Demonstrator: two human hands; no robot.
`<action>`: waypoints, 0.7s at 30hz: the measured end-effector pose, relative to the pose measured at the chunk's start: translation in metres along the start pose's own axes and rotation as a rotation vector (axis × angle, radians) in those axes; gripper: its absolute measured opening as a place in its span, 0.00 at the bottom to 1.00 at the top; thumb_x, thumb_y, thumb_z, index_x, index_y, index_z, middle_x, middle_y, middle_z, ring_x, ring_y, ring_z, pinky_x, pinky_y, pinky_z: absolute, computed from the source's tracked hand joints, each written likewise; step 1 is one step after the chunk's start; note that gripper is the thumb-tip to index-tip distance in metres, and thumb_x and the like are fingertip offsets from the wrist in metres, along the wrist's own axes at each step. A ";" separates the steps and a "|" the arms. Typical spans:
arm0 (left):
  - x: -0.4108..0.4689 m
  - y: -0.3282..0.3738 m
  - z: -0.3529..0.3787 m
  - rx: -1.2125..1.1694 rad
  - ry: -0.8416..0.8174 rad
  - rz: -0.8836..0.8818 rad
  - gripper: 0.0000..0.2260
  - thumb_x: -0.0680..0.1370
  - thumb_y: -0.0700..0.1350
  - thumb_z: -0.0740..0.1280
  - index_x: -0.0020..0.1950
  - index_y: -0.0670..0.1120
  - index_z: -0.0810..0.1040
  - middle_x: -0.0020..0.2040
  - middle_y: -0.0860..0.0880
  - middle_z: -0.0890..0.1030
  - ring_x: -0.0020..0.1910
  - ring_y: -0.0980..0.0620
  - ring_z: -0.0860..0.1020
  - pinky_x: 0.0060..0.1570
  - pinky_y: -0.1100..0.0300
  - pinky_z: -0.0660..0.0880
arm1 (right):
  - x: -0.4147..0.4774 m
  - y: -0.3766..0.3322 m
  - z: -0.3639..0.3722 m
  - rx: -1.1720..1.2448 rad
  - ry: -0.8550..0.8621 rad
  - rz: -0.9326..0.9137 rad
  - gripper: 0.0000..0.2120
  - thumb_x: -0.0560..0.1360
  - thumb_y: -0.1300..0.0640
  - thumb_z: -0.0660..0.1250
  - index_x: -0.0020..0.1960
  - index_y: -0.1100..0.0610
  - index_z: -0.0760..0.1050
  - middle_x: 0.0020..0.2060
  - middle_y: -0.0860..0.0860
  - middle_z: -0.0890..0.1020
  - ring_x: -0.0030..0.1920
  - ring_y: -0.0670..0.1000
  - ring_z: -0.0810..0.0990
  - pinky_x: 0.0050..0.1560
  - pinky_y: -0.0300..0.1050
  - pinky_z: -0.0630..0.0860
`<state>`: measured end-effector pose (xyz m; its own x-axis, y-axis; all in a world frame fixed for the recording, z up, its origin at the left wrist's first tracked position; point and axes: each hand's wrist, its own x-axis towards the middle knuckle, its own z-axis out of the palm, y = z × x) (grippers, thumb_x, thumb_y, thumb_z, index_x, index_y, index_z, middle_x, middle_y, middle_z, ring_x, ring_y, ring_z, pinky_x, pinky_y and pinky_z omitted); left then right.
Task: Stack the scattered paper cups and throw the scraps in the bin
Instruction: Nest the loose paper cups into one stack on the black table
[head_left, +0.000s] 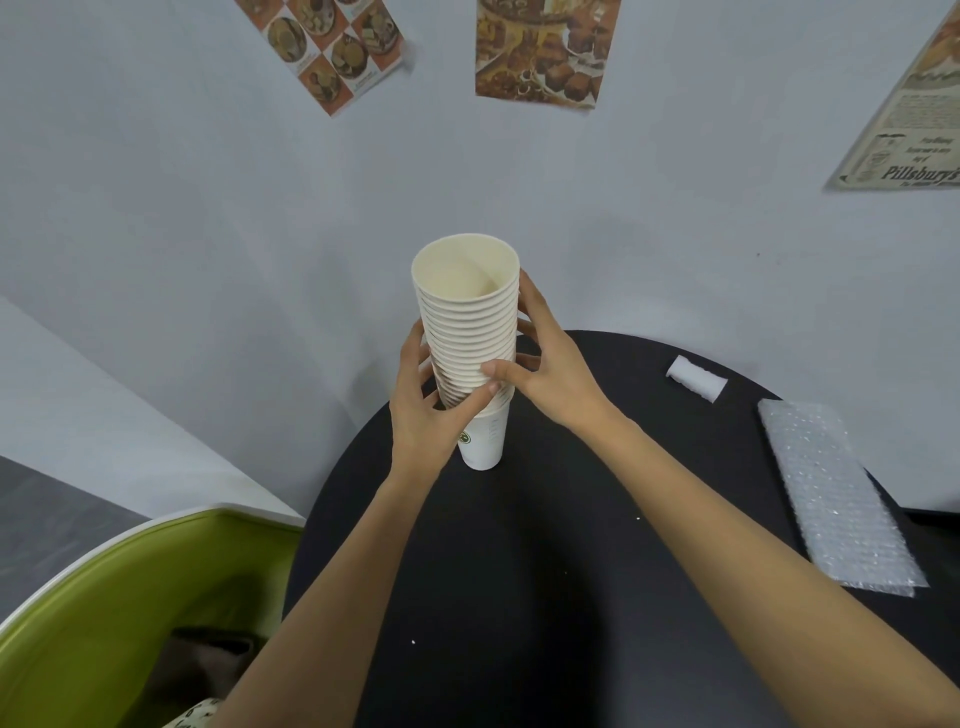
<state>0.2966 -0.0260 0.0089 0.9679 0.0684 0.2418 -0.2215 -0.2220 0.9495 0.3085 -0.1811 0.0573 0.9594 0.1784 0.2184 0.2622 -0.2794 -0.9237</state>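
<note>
Standing upright on the black table (519, 571), the cup stack (470, 332) leans slightly, long axis near vertical, between both hands. The left hand (421, 415) curls round its lower part; the right hand (550, 374) grips the side. Scraps (bubble wrap (836, 499), foam piece (695, 378)) lie nearer the right hand, the bin (104, 597) sits left.

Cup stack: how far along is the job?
Done: the cups look gathered into one cup stack on the table; no loose cups show. In hand: left hand and right hand grip it. Left: bubble wrap and white scrap lie on the table, not in the green bin.
</note>
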 end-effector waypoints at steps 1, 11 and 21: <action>-0.001 0.002 0.000 -0.002 0.001 -0.002 0.41 0.67 0.54 0.77 0.75 0.56 0.60 0.67 0.64 0.71 0.65 0.61 0.73 0.56 0.69 0.74 | -0.003 0.000 0.000 0.011 0.005 0.004 0.42 0.73 0.55 0.72 0.76 0.43 0.49 0.71 0.37 0.63 0.64 0.33 0.66 0.54 0.27 0.70; 0.014 0.010 -0.013 -0.068 -0.223 -0.035 0.40 0.68 0.52 0.75 0.76 0.50 0.61 0.68 0.61 0.74 0.68 0.57 0.72 0.61 0.60 0.75 | -0.031 0.006 0.028 0.148 0.164 -0.001 0.36 0.73 0.52 0.71 0.75 0.44 0.55 0.69 0.39 0.67 0.69 0.42 0.67 0.66 0.57 0.71; 0.004 0.007 -0.009 -0.108 -0.142 -0.046 0.36 0.74 0.44 0.74 0.77 0.54 0.60 0.72 0.57 0.71 0.69 0.55 0.71 0.64 0.47 0.75 | -0.004 0.009 0.011 0.203 0.087 0.046 0.29 0.75 0.53 0.68 0.74 0.49 0.60 0.67 0.44 0.73 0.67 0.45 0.72 0.67 0.51 0.70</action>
<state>0.2978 -0.0181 0.0179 0.9827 -0.0640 0.1738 -0.1802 -0.1152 0.9768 0.3057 -0.1743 0.0442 0.9776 0.0851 0.1927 0.2000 -0.0877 -0.9759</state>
